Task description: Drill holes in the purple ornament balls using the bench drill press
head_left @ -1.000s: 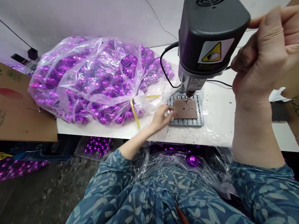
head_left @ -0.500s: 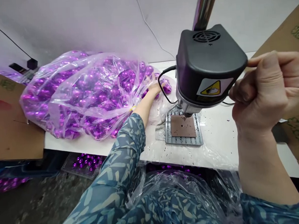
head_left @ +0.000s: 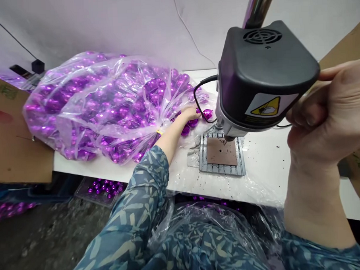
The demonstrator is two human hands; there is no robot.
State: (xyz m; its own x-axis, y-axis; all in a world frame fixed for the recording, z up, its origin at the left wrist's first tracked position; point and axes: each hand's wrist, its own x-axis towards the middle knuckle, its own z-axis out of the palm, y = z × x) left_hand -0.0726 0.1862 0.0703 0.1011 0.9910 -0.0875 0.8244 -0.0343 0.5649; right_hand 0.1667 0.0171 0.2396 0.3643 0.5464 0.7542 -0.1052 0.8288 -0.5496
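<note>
My left hand (head_left: 191, 112) reaches in among shiny purple balls beside a clear plastic bag (head_left: 107, 102) full of them. Its fingers are closed at a purple ball (head_left: 208, 114), partly hidden by balls and a black cable. To the right, my right hand (head_left: 330, 108) is closed in a fist against the side of a black drill press (head_left: 269, 67); whatever it grips is hidden. Below the drill head, a brown board (head_left: 217, 159) with a small dark hole lies on a grooved metal base (head_left: 207, 170).
Dark shavings speckle the white table (head_left: 261, 163). Cardboard boxes stand at the left (head_left: 16, 146) and right (head_left: 345, 32). Below the table edge, a clear tray (head_left: 96, 196) holds purple balls. Clear plastic sheeting (head_left: 207, 217) lies over my lap.
My left hand has drawn slightly nearer among the balls, and its spread fingers have closed at one. My right hand stays at the drill press. The whole view has shifted a little.
</note>
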